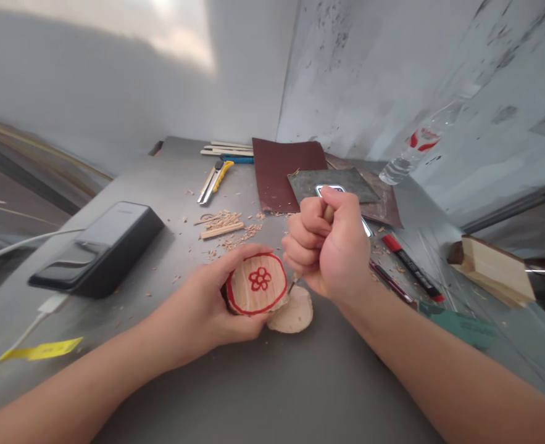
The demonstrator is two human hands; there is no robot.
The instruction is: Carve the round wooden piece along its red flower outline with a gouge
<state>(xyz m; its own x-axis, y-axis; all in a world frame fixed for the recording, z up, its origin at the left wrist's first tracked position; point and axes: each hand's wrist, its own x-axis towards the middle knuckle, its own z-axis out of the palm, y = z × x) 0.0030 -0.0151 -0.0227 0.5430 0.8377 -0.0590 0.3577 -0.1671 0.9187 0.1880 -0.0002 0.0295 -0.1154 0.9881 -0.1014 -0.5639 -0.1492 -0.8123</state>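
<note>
Wood block [257,297] bearing a red flower is around the near middle of a grey table [272,401]. At the far side lies a dark-red sheet [279,176]. The left hand [216,296] grasps the block between thumb and fingers; the right hand [325,243], just to the right, is clenched round a slim tool [329,214], whose tip may or may not touch the block: I cannot tell. Wood shavings [223,220] lie farther off.
</note>
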